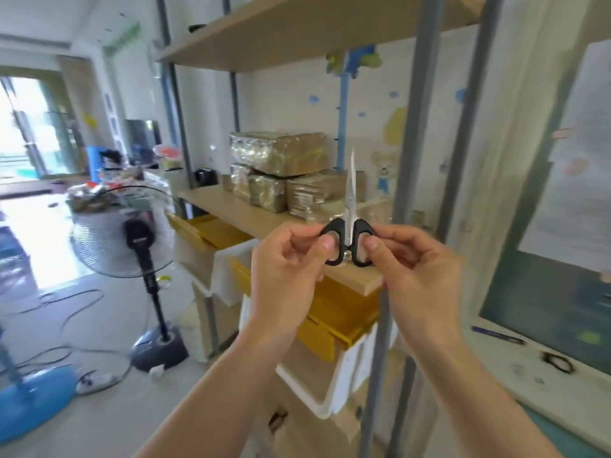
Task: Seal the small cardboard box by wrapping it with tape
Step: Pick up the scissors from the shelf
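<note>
A person holds a pair of scissors (349, 206) at chest height in the centre of the frame, gripping it with both hands in front of a wooden shelf (231, 206). The left hand (284, 269) pinches the left black handle loop, its thumb (325, 244) pressed on the near side and the curled fingers behind. The right hand (420, 272) pinches the right loop in the same way, thumb (373, 245) on the near side. The two loops sit close together, and the steel blades point straight up, closed into one narrow tip.

Just behind the blades, in the middle of the frame, a stack of cardboard boxes (281, 153) rests on the shelf. Glossy clear tape wraps them, with one large box on top and smaller ones below. Which of them is the small box to be sealed cannot be told. Neither hand touches any box.

Below the shelf, yellow and white bins (330, 312) stand stacked, partly hidden by the forearms. At left centre a black pedestal fan (139, 233) stands on the pale floor with cables trailing round its base. A blue round base (33, 398) shows at lower left. A dark board (562, 292) leans along the right edge, and a second shelf board (297, 28) crosses the top of the frame. The background at far left is blurred and bright with daylight.
</note>
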Motion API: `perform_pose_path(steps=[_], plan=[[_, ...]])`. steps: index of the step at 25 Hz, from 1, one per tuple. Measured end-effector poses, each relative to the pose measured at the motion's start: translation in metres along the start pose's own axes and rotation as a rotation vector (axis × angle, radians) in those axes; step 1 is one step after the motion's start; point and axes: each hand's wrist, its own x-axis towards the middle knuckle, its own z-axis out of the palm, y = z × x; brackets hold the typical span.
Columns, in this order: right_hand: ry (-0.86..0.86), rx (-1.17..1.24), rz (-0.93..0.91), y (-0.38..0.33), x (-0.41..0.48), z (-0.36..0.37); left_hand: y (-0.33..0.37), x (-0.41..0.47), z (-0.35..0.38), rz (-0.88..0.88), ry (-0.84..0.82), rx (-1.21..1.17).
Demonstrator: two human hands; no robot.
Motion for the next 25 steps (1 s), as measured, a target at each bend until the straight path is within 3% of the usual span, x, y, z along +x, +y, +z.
perform_pose_path(steps=[10, 20, 25], plan=[[-0.28, 0.15, 0.119, 0.064, 0.002, 0.156, -0.036, 0.048, -0.138, -0.018, 0.282, 0.114], [-0.236, 0.11, 0.081, 0.134, 0.031, 0.371, -0.088, 0.186, -0.311, 0.011, 0.244, 0.165], [-0.201, 0.061, 0.091, 0.176, 0.057, 0.445, -0.125, 0.256, -0.358, -0.005, 0.233, 0.174]])
